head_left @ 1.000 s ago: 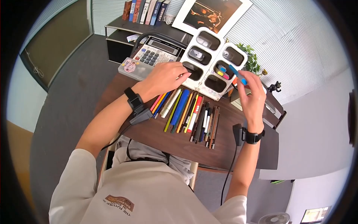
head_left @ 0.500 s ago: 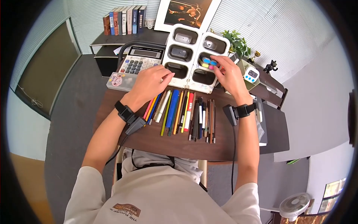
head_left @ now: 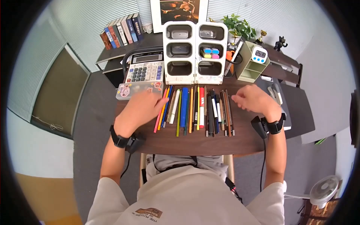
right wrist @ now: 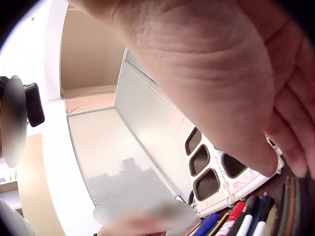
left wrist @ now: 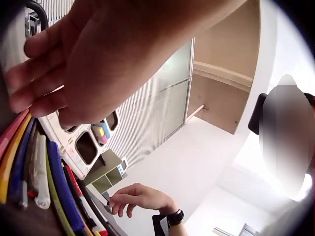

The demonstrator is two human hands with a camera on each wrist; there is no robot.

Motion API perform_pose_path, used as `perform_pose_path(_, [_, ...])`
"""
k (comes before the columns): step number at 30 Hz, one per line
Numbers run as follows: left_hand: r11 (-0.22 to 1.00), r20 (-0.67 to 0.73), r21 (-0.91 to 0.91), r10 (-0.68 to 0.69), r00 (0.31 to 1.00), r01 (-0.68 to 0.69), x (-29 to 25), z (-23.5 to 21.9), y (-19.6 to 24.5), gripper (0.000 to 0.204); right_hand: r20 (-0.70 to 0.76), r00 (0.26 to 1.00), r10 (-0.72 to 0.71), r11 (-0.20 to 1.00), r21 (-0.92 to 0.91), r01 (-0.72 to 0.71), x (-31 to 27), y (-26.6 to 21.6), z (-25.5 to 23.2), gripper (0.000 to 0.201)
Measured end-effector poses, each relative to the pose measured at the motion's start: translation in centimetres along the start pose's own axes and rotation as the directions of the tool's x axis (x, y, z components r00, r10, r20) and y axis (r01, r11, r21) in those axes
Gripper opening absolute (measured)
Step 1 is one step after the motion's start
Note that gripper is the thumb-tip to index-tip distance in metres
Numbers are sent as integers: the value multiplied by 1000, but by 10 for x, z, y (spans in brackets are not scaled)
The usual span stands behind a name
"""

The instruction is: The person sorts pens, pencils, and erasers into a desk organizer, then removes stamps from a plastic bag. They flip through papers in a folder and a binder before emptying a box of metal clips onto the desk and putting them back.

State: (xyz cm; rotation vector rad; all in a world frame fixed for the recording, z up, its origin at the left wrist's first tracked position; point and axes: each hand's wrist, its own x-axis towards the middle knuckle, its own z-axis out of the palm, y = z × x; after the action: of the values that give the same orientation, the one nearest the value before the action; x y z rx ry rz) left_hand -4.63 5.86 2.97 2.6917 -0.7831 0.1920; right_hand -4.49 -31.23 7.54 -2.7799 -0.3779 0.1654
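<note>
A row of pens, pencils and markers (head_left: 184, 107) lies side by side on the brown desk. Over the row's left end hovers my left hand (head_left: 140, 108), its relaxed fingers holding nothing, near a pink pencil (head_left: 160, 112). Beyond the right end, close to the brown pencils (head_left: 227, 116), is my right hand (head_left: 255, 99), empty with loosely bent fingers. Behind the row stands a white organizer (head_left: 195, 52) with two columns of dark compartments. Its middle right compartment contains several highlighters (head_left: 211, 53) with blue, yellow and pink showing; the other compartments show nothing inside.
Left of the organizer sit a calculator (head_left: 146, 69) and a stickered clear case (head_left: 133, 90). On the right are a green shelf box (head_left: 250, 67) with a white timer (head_left: 259, 54), a dark pen holder (head_left: 229, 67) and a potted plant (head_left: 237, 28).
My right hand carried a blue highlighter into the middle right compartment, let go and drew back to the row's right end. My left hand moved from the organizer to the left end.
</note>
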Motion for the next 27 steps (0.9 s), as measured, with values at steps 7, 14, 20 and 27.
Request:
perform_pose_path(7, [981,162,-194,49,986,-17,-16,10,10,19,291,943,163,970,129,-208,-4,6,23,29])
perform_pose_path(14, [977,166,-202,106,980,-71,-14,17,30,15,280,956,87,993,54,-106,3,11,28,28])
perform_pose_path(20, [967,187,-233,151,971,-106,-5,19,28,15,309,944,115,989,52,-137,12,10,25,28])
perform_pose_path(27, [951,224,-262,223,949,-162,10,16,31,15,341,929,145,971,132,-200,23,5,18,29])
